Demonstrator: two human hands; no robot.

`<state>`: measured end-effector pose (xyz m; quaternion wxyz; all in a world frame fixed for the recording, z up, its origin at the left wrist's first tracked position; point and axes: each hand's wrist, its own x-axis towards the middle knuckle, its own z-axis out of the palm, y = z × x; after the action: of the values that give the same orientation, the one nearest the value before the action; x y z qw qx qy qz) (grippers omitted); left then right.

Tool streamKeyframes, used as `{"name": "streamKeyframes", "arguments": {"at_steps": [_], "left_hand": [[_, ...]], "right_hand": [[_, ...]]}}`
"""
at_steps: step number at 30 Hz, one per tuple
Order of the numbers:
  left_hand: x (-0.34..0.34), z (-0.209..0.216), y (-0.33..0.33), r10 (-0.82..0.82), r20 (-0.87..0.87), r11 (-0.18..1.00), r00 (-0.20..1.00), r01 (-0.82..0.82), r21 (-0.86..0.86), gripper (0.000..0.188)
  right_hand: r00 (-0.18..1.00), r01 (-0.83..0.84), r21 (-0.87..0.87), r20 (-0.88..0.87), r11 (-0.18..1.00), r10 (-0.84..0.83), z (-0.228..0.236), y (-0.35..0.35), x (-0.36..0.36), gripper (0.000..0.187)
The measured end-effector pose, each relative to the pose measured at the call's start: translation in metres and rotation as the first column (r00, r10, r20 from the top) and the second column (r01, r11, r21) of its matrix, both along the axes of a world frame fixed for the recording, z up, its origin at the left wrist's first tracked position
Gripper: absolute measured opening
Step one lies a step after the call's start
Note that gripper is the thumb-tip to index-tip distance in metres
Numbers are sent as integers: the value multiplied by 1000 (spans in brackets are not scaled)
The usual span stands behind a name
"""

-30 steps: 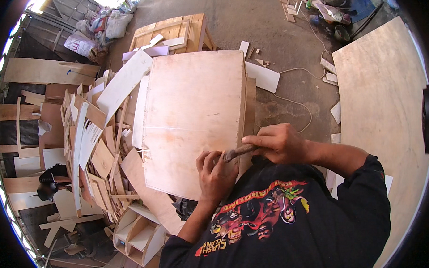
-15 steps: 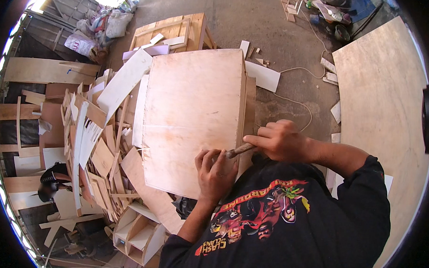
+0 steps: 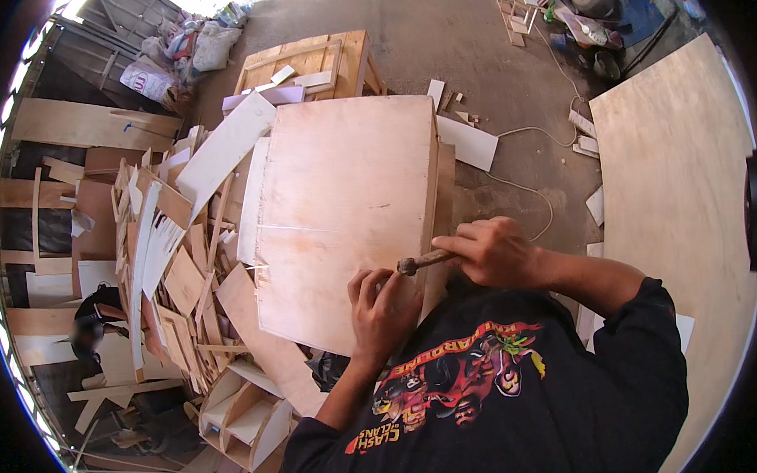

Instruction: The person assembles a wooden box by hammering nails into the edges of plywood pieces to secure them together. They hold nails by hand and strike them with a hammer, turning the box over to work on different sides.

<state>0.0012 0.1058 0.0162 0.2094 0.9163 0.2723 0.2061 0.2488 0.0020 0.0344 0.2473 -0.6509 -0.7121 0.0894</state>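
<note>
My right hand (image 3: pixel 496 251) is wrapped round the wooden handle of a hammer (image 3: pixel 429 259). Its dark head is just above the near right part of a pale plywood panel (image 3: pixel 343 179), close to my left fingertips. My left hand (image 3: pixel 383 311) rests on the panel's near edge, its fingers bent and drawn together. Whatever they pinch, if anything, is too small or hidden to see. The panel forms the flat top of a box-like wooden piece, whose right side drops away below the edge.
Left of the panel lies a heap of wood offcuts (image 3: pixel 184 281), with a small shelved wooden unit (image 3: pixel 243 416) nearer. Beyond stands a wooden table (image 3: pixel 351 58). A large plywood sheet (image 3: pixel 660 185) is at the right, and a cable (image 3: pixel 531 189) crosses the floor. Another person (image 3: pixel 98 321) is at the far left.
The hammer head has risen slightly off my left fingertips, and my right hand has shifted a little down. My left hand stays in place. The whole view has tilted slightly.
</note>
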Motion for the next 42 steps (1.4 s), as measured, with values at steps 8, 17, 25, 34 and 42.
{"name": "streamKeyframes", "arguments": {"at_steps": [8, 17, 25, 34, 42], "left_hand": [[-10, 8, 39, 137, -378, 991, 915, -128, 50, 81], [-35, 8, 105, 399, -423, 910, 813, -408, 75, 85], [-97, 1, 103, 608, -455, 761, 651, -642, 97, 81], [-162, -50, 67, 873, 9, 456, 487, -812, -365, 70], [-130, -101, 8, 976, 117, 101, 185, 95, -990, 72]], "right_hand": [[754, 402, -29, -556, 915, -349, -48, 46, 35, 33], [512, 658, -221, -570, 720, -643, -44, 124, 73, 56], [619, 669, 93, -620, 738, -482, -65, 154, 71, 73], [661, 661, 151, -580, 735, -476, -83, 158, 87, 74], [675, 626, 149, -594, 765, -437, -87, 162, 92, 72]]}}
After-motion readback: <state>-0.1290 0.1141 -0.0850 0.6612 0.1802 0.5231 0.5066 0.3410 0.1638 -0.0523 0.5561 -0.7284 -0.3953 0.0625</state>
